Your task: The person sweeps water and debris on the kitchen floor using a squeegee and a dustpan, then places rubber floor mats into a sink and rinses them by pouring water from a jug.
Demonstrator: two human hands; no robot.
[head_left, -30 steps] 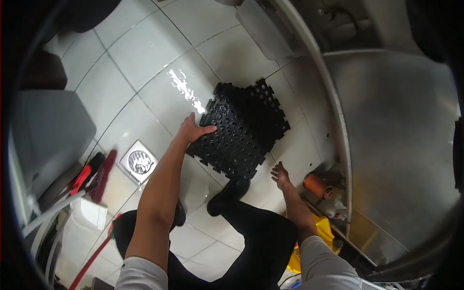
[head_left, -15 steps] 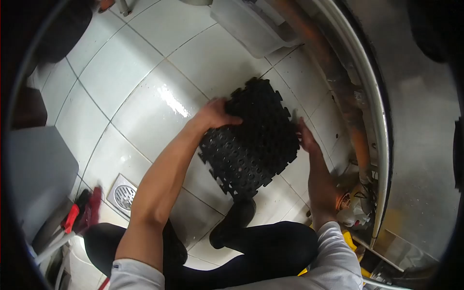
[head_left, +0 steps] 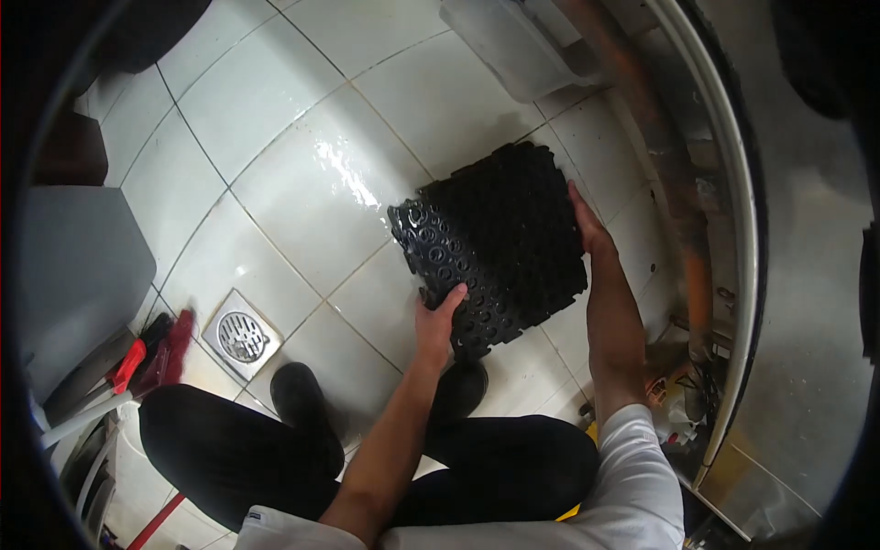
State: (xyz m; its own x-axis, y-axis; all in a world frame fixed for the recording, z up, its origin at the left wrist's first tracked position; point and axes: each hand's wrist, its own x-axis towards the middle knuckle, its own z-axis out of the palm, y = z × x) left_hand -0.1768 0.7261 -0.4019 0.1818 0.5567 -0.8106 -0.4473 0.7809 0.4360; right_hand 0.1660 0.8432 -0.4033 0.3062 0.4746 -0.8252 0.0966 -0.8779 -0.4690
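- Workpiece: the black mat [head_left: 527, 238], perforated and with interlocking tabs along its rim, is in front of me, over the tiled floor [head_left: 302, 156]; its near corner overlaps my view of the right shoe [head_left: 461, 390]; whether any edge bears on the floor, I cannot tell.
- Left grip: my left hand [head_left: 438, 323] is closed on the near left edge; the thumb lies on the shiny ringed face, the fingers pass out of sight at the edge; I take this as a pinch hold.
- Right grip: my right hand [head_left: 588, 229] lies along the far right edge, fingers extended; how firmly it bears, or whether it has closed around the rim, I cannot tell.
- Mat condition: a glossy strip shows at the left, a dull dark area at the right; one bent piece or several stacked layers, I cannot determine.
- Step in hand: judged from the hand placement, two-handed handling and alignment of the mat.
- Next move: in my judgement it calls for matched support at both edges; the right fingers should be seated securely under the rim, and the wet-looking surface treated as a slip hazard.
- Surroundings: floor drain [head_left: 241, 335] to the left, well apart; plastic container [head_left: 513, 60] beyond the mat.
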